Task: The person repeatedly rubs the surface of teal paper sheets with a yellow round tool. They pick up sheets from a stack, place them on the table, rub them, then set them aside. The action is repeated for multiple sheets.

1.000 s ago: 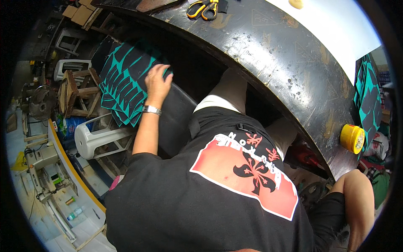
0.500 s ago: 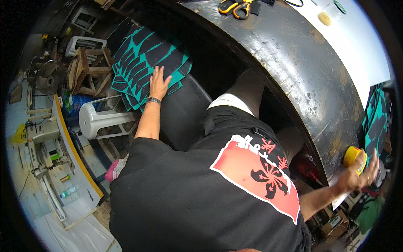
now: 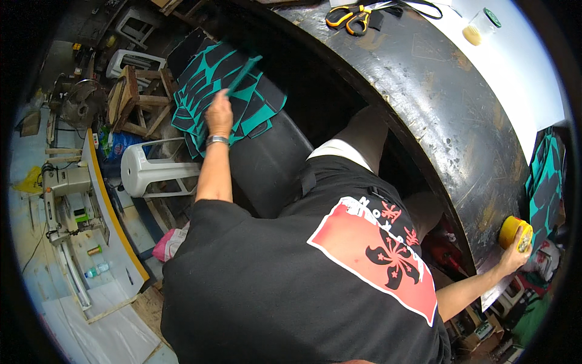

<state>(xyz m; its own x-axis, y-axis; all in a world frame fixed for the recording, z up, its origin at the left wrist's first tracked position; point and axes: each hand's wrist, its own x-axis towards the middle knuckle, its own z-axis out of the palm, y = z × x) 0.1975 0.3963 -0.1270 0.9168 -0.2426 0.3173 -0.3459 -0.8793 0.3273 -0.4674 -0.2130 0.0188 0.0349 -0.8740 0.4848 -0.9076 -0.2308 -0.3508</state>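
Note:
To the left, my left hand [image 3: 219,114] is closed on a teal-and-black cut piece [image 3: 244,74]. The piece is tilted up nearly edge-on above a fanned stack of similar teal-and-black pieces [image 3: 203,91]. This stack lies on a black padded seat [image 3: 267,159]. On the far right, my right hand [image 3: 514,259] has its fingers drawn together at the open side of a yellow tin [image 3: 510,230]. The tin sits at the edge of the dark worktable [image 3: 436,115]. What those fingers hold, if anything, is hidden.
Yellow-handled scissors [image 3: 354,17] and a green-lidded jar [image 3: 482,25] rest on the table. More teal-and-black pieces [image 3: 545,182] hang past its right end. A white plastic stool [image 3: 138,171], a wooden stool [image 3: 139,103] and a sewing machine [image 3: 63,182] stand at left.
My left hand has gone from lying flat on the stack to gripping a piece and lifting it. My right hand's spread fingers have closed at the yellow tin.

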